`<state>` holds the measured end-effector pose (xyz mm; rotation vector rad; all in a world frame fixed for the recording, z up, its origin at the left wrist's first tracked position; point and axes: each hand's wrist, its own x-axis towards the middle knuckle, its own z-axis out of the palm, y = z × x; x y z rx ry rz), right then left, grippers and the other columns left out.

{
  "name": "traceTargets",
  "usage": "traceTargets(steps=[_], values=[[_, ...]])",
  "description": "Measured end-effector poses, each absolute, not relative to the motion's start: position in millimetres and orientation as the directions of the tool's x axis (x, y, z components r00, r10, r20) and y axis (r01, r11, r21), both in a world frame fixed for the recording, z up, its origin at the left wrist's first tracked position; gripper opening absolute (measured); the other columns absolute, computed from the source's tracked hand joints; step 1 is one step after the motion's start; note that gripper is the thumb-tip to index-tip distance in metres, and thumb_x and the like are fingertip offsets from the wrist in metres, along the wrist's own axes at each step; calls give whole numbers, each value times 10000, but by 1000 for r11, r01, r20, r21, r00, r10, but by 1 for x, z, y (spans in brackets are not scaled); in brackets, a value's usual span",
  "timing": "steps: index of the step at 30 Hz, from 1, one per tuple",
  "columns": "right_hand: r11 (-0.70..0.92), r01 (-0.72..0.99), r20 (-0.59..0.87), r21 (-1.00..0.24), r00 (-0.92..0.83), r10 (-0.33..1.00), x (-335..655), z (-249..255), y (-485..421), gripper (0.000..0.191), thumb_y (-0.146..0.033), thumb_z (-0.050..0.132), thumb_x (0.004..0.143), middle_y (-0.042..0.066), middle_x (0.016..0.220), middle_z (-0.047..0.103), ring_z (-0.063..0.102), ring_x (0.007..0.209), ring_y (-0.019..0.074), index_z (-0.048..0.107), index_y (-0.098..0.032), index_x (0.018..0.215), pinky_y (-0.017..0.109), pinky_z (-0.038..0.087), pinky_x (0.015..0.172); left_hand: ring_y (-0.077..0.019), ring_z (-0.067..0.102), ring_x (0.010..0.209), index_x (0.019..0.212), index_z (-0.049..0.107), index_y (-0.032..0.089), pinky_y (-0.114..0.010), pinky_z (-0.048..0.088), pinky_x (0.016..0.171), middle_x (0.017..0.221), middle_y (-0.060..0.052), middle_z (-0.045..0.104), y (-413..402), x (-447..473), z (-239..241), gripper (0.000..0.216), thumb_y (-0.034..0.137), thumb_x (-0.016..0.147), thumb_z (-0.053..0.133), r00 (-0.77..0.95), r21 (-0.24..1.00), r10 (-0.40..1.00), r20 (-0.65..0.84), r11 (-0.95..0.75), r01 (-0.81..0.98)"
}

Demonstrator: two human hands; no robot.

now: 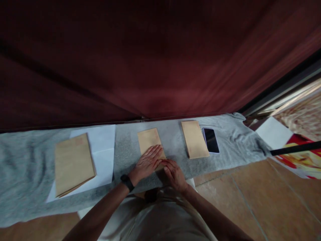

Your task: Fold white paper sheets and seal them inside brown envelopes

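Note:
A brown paper envelope [148, 138] lies in front of me on the grey cloth. My left hand [150, 159], with a dark band at its wrist, rests flat on it, fingers stretched towards the upper right. At the envelope's near right edge is my right hand [174, 172], its fingers bent and held together with the thumb close below them. It seems to grip the near end of the envelope, which the two hands partly hide. The fingertips of my right hand meet the left thumb.
To the left, a stack of brown envelopes [72, 164] lies on white paper sheets [104, 155]. Another envelope stack [195, 139] sits right, beside a phone [211, 140]. A dark red curtain [155, 67] hangs behind the cloth-covered surface [125, 144]. Tiled floor [233, 194] shows at right.

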<state>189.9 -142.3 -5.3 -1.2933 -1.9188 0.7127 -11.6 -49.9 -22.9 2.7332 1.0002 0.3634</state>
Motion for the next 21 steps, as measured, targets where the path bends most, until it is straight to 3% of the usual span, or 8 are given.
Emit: traceTargets(steps=[6,13,17,21], values=[[170,633,243,-755,29,970,199,-16,-129,352,-231,380,1062,121,1173,720,681,1120,246,661,-199,1272,407,553,1012,-230,319,1570,1620,338,146,-447,221,1309,1670,-124,393,-94,-13,-16,608,396,1072,425,752,250,641,152,-761,598],[4,804,62,-595,41,997,192,-13,-105,189,-153,591,929,87,955,718,696,791,226,708,-208,1066,315,545,755,-250,418,1520,1556,452,122,-448,355,1254,1584,-144,516,-132,-6,-22,538,181,1022,412,667,167,716,206,-697,697],[4,740,45,-673,36,998,188,-15,-98,104,-186,603,900,53,879,708,676,774,207,691,-222,943,300,536,733,-267,455,1497,1486,534,86,-446,393,1230,1563,-183,531,-139,6,-21,516,110,985,411,600,162,781,172,-623,765],[-16,518,25,-855,73,997,190,-15,-94,123,-330,579,896,1,794,686,660,750,178,659,-243,861,278,545,697,-320,490,1467,1481,538,58,-483,439,1180,1566,-231,506,-137,16,-19,524,130,971,444,506,233,848,159,-530,815]])
